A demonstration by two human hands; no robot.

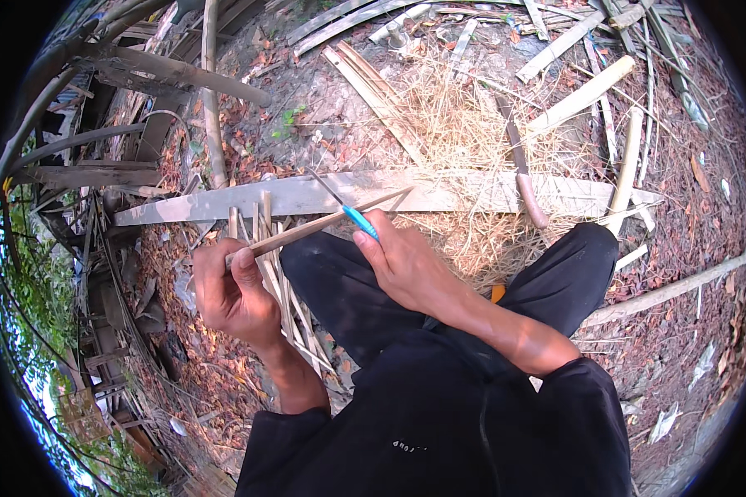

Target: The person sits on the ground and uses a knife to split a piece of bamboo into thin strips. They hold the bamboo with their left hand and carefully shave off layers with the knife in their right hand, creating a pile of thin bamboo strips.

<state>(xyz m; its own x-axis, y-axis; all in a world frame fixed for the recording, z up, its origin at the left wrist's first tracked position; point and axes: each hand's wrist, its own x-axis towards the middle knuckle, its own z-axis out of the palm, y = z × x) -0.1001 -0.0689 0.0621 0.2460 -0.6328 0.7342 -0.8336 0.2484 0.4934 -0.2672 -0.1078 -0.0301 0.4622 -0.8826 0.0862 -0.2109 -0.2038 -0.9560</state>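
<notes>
My left hand (239,291) is closed around the near end of a brown wooden or bamboo strip (307,229), which slants up to the right above the plank. In my right hand (413,263) is a slim tool with a bright blue handle (360,222). Its thin, dark, straight shaft points up and left, crossing the strip; whether it is a blade or a rod I cannot tell. A long knife (520,153) with a brown wooden handle lies across the plank (286,195), right of my right hand.
Pale shavings (456,116) are heaped beyond the plank and in front of my legs. Several split strips (290,306) lie beside my left knee. Bamboo poles (584,95) rest at the far right, and stacked timber (133,70) stands at the left. Dry leaves cover much of the ground.
</notes>
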